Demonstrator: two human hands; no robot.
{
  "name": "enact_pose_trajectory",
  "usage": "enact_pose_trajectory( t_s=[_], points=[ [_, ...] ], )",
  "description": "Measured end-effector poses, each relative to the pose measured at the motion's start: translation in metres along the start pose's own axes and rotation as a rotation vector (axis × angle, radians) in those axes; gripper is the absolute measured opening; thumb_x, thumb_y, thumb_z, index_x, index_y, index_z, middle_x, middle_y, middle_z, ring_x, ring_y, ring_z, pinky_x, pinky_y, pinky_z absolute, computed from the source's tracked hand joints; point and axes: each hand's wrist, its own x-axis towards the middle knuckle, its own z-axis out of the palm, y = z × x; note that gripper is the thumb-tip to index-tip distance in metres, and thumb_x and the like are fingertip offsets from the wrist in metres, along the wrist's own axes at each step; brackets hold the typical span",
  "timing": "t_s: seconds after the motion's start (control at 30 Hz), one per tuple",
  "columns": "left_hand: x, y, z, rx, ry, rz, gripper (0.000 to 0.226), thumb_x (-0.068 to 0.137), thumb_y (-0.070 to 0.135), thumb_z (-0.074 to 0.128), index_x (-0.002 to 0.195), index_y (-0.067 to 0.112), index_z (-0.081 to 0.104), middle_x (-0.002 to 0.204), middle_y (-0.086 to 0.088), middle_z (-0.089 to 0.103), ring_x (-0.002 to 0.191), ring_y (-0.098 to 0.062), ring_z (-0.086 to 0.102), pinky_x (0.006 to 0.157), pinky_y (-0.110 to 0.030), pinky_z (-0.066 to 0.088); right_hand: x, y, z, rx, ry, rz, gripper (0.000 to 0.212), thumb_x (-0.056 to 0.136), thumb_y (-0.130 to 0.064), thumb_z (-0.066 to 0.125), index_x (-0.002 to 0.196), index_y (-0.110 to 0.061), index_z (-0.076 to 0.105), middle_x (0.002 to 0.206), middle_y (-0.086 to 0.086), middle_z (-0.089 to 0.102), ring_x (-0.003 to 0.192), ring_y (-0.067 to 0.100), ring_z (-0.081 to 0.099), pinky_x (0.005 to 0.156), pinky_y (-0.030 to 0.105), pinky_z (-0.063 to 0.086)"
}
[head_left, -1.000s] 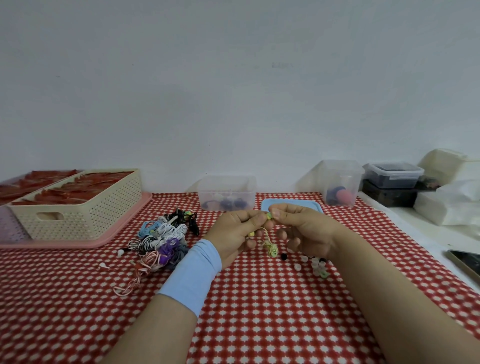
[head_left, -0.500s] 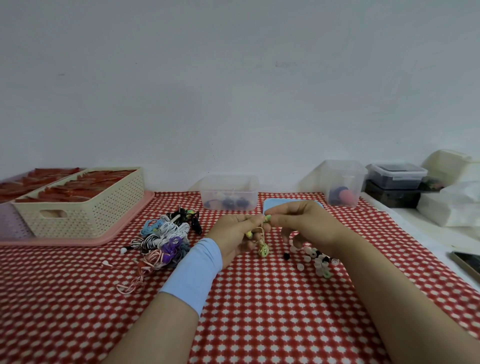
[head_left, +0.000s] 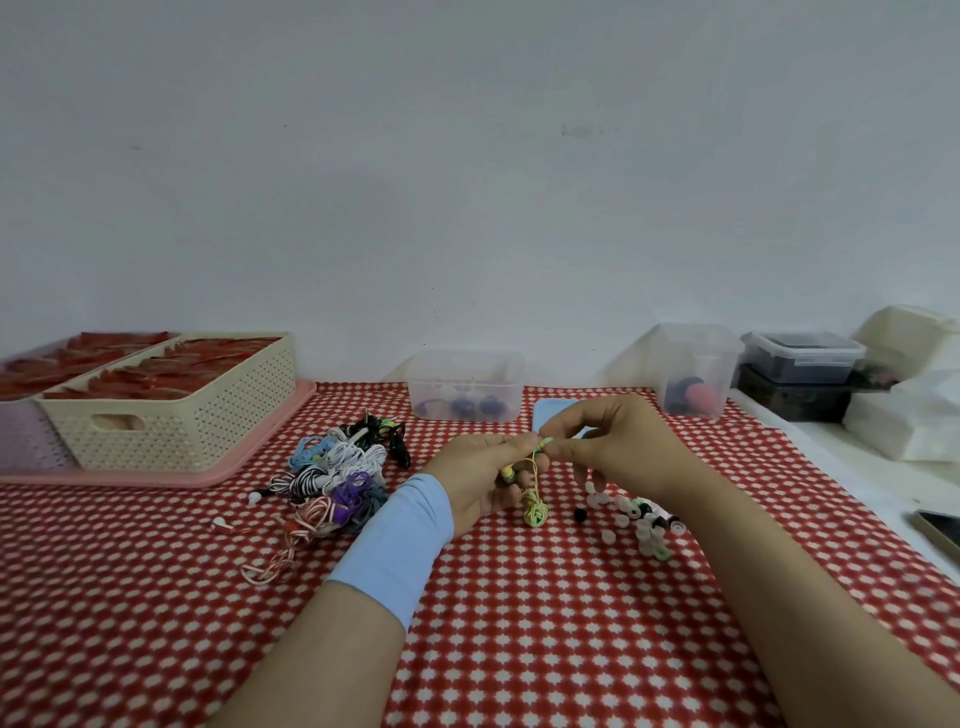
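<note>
Earphone cord (head_left: 535, 512) has sagged lower; left hand (head_left: 483, 478) and right hand (head_left: 618, 452) pinch it above open tablecloth (head_left: 519, 623).

- Table (head_left: 519, 623) draped in a red-and-white checked cloth.
- Pink tray (head_left: 249, 470) at far left, coiled earphone cables (head_left: 337, 478) heaped beside it.
- Clear box (head_left: 465, 384), blue lid (head_left: 553, 413) and taller clear tub (head_left: 696, 371) along the back.
- Loose ear tips (head_left: 623, 506) right of centre.

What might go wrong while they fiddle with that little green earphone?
The earbud is pinched only between fingertips of the left hand and right hand, so it might slip. Its coiled cord dangles and could unravel. Loose ear tips lie under the right hand and might get scattered.
</note>
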Motion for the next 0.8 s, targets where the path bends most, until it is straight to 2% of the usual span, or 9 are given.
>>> enact_pose_trajectory(
  t_s=[0.1,0.23,0.3,0.4,0.47,0.53,0.67,0.8],
  points=[
    [0.0017,-0.0013,-0.0020,0.006,-0.031,0.019,0.018,0.094,0.020,0.064,0.101,0.004,0.071,0.075,0.000,0.071,0.061,-0.007,0.056,0.047,-0.016,0.047,-0.0002,0.0001,-0.0001,0.015,0.018,0.036,0.016,0.085,-0.010,0.079,0.097,-0.021,0.079,0.084,0.000,0.076,0.054,0.015,0.061,0.053,0.031,0.053],
    [0.0023,-0.0019,-0.0028,0.027,-0.051,0.043,0.017,0.094,0.016,0.063,0.101,0.003,0.070,0.077,0.000,0.072,0.061,-0.006,0.057,0.049,-0.016,0.049,-0.0009,-0.0020,0.0005,-0.012,0.002,0.048,0.008,0.086,-0.013,0.078,0.088,-0.020,0.081,0.069,-0.009,0.074,0.049,0.007,0.056,0.050,0.022,0.049],
    [0.0021,-0.0014,-0.0032,0.040,-0.062,0.061,0.016,0.095,0.014,0.062,0.103,0.003,0.070,0.081,-0.003,0.072,0.060,-0.005,0.057,0.050,-0.016,0.049,-0.0018,-0.0027,-0.0003,0.039,-0.010,0.072,0.008,0.087,-0.015,0.077,0.092,-0.019,0.081,0.077,-0.004,0.077,0.055,0.010,0.059,0.052,0.023,0.050],
    [0.0014,-0.0003,-0.0050,0.048,-0.066,0.093,0.017,0.095,0.011,0.061,0.107,0.004,0.070,0.086,-0.004,0.073,0.061,-0.005,0.057,0.052,-0.015,0.049,-0.0037,-0.0022,-0.0050,0.240,-0.102,0.199,0.018,0.095,-0.025,0.066,0.105,-0.018,0.079,0.098,0.004,0.077,0.066,0.015,0.062,0.056,0.028,0.050],
    [0.0003,0.0009,-0.0055,0.046,-0.091,0.113,0.017,0.095,0.011,0.060,0.107,0.003,0.069,0.083,-0.003,0.073,0.061,-0.005,0.057,0.052,-0.015,0.049,-0.0038,-0.0009,-0.0071,0.381,-0.166,0.268,0.023,0.096,-0.025,0.062,0.108,-0.014,0.078,0.103,0.010,0.074,0.066,0.015,0.060,0.054,0.026,0.046],
    [-0.0011,0.0014,-0.0051,0.038,-0.133,0.122,0.016,0.095,0.010,0.059,0.105,0.003,0.069,0.079,-0.002,0.072,0.060,-0.005,0.056,0.052,-0.015,0.050,-0.0038,0.0009,-0.0073,0.465,-0.212,0.300,0.024,0.089,-0.025,0.066,0.105,-0.013,0.079,0.097,0.010,0.071,0.064,0.013,0.057,0.051,0.022,0.042],
    [-0.0027,-0.0001,-0.0033,0.064,-0.186,0.133,0.014,0.095,0.009,0.059,0.101,0.005,0.070,0.076,-0.001,0.071,0.059,-0.005,0.056,0.053,-0.015,0.050,-0.0047,0.0010,-0.0051,0.521,-0.296,0.338,0.015,0.083,-0.021,0.067,0.085,-0.018,0.082,0.082,0.001,0.072,0.059,0.009,0.054,0.047,0.018,0.037],
    [-0.0021,-0.0024,-0.0039,0.063,-0.181,0.150,0.013,0.095,0.009,0.058,0.097,0.006,0.071,0.075,-0.001,0.071,0.058,-0.006,0.056,0.053,-0.016,0.050,-0.0039,0.0010,-0.0040,0.503,-0.268,0.336,0.014,0.080,-0.021,0.069,0.086,-0.016,0.081,0.082,0.004,0.071,0.058,0.009,0.055,0.046,0.019,0.037]
  ],
)
